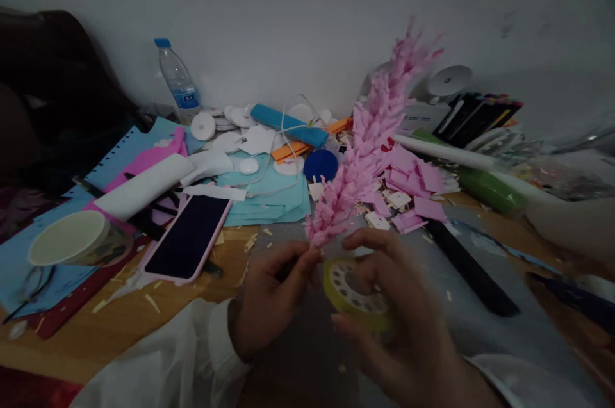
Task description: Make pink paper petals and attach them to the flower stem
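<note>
A long pink paper flower spike (369, 139) leans up and to the right, its many small curled petals packed along the stem. Its lower end is pinched between the thumb and fingers of my left hand (278, 293). Just right of that, my right hand (398, 312), a little blurred, grips a roll of yellow tape (358, 293) with a white, holed core. The tape roll is close to the base of the flower spike. Whether a strip of tape runs onto the stem I cannot tell.
A phone (189, 238) and a paper cup (79, 238) are on the left. Blue paper sheets (269, 203), pink paper pieces (413, 180) and white discs (204, 126) lie behind. A water bottle (177, 81) stands by the wall; a black-handled tool (473, 270) lies right.
</note>
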{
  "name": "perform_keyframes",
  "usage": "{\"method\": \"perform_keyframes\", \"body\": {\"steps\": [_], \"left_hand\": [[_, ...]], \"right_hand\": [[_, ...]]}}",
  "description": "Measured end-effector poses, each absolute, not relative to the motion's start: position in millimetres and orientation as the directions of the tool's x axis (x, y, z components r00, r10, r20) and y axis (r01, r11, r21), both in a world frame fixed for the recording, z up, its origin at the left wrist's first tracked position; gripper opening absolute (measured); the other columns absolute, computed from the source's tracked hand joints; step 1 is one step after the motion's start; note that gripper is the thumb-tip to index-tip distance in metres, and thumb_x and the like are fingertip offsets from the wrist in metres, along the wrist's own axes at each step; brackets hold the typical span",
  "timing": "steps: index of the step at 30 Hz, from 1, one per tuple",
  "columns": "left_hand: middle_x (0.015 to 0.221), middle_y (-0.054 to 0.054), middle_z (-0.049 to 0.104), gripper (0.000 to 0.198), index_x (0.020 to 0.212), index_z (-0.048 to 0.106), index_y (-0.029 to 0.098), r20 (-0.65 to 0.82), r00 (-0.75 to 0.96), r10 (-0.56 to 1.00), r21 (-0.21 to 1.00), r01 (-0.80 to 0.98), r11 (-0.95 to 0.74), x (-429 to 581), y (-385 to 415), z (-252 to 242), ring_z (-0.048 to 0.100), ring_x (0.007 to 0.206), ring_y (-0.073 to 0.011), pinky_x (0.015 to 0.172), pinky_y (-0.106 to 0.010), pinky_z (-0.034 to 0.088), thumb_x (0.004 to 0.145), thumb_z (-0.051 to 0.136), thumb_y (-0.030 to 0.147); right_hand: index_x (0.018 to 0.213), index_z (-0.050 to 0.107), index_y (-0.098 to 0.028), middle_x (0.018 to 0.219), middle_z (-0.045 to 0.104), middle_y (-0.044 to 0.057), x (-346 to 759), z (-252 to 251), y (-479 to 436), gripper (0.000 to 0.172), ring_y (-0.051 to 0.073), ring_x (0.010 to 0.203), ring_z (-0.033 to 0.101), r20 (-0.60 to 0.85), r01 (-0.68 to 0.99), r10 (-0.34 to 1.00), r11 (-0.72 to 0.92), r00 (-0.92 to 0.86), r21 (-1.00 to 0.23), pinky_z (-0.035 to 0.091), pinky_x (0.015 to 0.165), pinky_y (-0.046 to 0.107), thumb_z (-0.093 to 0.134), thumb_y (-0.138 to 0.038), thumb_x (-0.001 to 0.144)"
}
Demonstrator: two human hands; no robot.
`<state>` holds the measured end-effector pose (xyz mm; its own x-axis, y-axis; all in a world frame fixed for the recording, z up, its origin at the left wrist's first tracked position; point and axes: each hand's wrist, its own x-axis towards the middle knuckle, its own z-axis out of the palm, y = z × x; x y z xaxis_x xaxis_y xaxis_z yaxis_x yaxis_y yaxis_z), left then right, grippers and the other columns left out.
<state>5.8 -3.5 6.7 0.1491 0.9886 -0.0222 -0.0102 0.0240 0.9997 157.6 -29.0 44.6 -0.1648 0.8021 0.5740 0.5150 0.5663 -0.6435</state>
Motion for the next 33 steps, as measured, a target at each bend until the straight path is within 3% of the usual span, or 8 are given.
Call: {"method": "perform_keyframes", "body": {"steps": [4, 7, 10, 13, 17, 20, 26, 33], "left_hand": [[0.048, 0.005, 0.045, 0.034, 0.061, 0.056, 0.015, -0.041, 0.193, 0.980, 0.999, -0.013, 0.045, 3.9, -5.0, 11.3, 0.034, 0.035, -0.0036, 0.034, -0.015, 0.024, 0.086, 0.058, 0.038], [0.046, 0.006, 0.042, 0.037, 0.061, 0.054, 0.016, -0.085, 0.232, 0.969, 0.995, -0.038, 0.096, 3.7, -7.1, 18.4, 0.032, 0.031, -0.0031, 0.030, -0.015, 0.021, 0.085, 0.057, 0.043], [0.043, 0.006, 0.042, 0.037, 0.060, 0.053, 0.016, -0.108, 0.257, 0.960, 0.992, -0.030, 0.119, 4.5, -8.7, 21.4, 0.032, 0.031, -0.0034, 0.030, -0.015, 0.021, 0.084, 0.057, 0.043], [0.049, 0.004, 0.051, 0.031, 0.067, 0.059, 0.016, -0.069, 0.229, 0.971, 0.997, 0.050, 0.059, 5.2, -8.9, 17.3, 0.036, 0.033, -0.0042, 0.031, -0.016, 0.024, 0.087, 0.055, 0.038], [0.051, 0.004, 0.050, 0.032, 0.064, 0.058, 0.016, 0.001, 0.263, 0.965, 0.973, 0.224, -0.062, 6.1, -7.7, 6.7, 0.039, 0.038, -0.0046, 0.036, -0.016, 0.028, 0.091, 0.052, 0.032], [0.054, 0.004, 0.050, 0.034, 0.063, 0.056, 0.016, 0.003, 0.287, 0.958, 0.961, 0.265, -0.082, 7.7, -6.3, 1.4, 0.040, 0.040, -0.0042, 0.039, -0.016, 0.030, 0.092, 0.050, 0.031], [0.047, 0.006, 0.043, 0.036, 0.061, 0.054, 0.015, -0.146, 0.286, 0.947, 0.979, 0.182, 0.096, 11.5, -2.9, 2.7, 0.035, 0.035, -0.0037, 0.035, -0.016, 0.025, 0.089, 0.050, 0.036], [0.052, 0.005, 0.050, 0.033, 0.066, 0.054, 0.015, -0.260, 0.327, 0.908, 0.964, 0.043, 0.261, 17.3, -1.0, 6.1, 0.031, 0.031, -0.0017, 0.031, -0.014, 0.021, 0.084, 0.054, 0.043]], "right_hand": [[0.069, 0.041, -0.022, 0.088, 0.057, 0.007, 167.3, 41.4, -35.5, 0.019, 0.019, 0.077, 0.060, 0.454, 0.385, 0.889, 0.442, -0.063, -0.810, 0.051, 0.060, 0.027, 0.049, -0.027, 0.086], [0.073, 0.040, -0.022, 0.093, 0.061, 0.007, 178.1, 34.2, -36.4, 0.019, 0.020, 0.078, 0.063, 0.338, 0.271, 0.933, 0.360, -0.126, -0.893, 0.053, 0.060, 0.027, 0.046, -0.026, 0.090], [0.094, 0.046, -0.024, 0.104, 0.062, 0.009, 185.6, 25.4, -31.2, 0.005, 0.023, 0.090, 0.065, 0.211, 0.146, 0.944, 0.253, -0.254, -0.956, 0.057, 0.067, 0.032, 0.048, -0.025, 0.090], [0.112, 0.049, -0.022, 0.107, 0.063, 0.009, 185.5, 18.0, -21.9, 0.023, 0.023, 0.095, 0.065, 0.118, 0.099, 0.922, 0.165, -0.368, -0.981, 0.056, 0.077, 0.035, 0.045, -0.029, 0.090], [0.097, 0.057, -0.020, 0.093, 0.069, 0.006, 177.3, 10.7, -13.7, 0.017, 0.019, 0.087, 0.067, 0.115, 0.142, 0.912, 0.185, -0.394, -0.973, 0.056, 0.075, 0.030, 0.044, -0.031, 0.091], [0.089, 0.057, -0.019, 0.085, 0.070, 0.005, 173.0, 5.6, -13.1, 0.015, 0.017, 0.080, 0.068, 0.032, 0.163, 0.948, 0.087, -0.316, -0.983, 0.055, 0.070, 0.027, 0.051, -0.033, 0.089], [0.079, 0.063, -0.020, 0.077, 0.064, 0.001, 176.8, 2.5, -9.7, 0.015, 0.016, 0.075, 0.061, -0.112, 0.065, 0.981, -0.103, -0.161, -0.993, 0.050, 0.068, 0.025, 0.059, -0.035, 0.081], [0.070, 0.065, -0.020, 0.070, 0.063, -0.001, 176.3, 3.6, -8.3, 0.013, 0.015, 0.067, 0.058, -0.207, 0.009, 0.975, -0.207, -0.087, -0.978, 0.046, 0.061, 0.024, 0.066, -0.033, 0.073]]}}
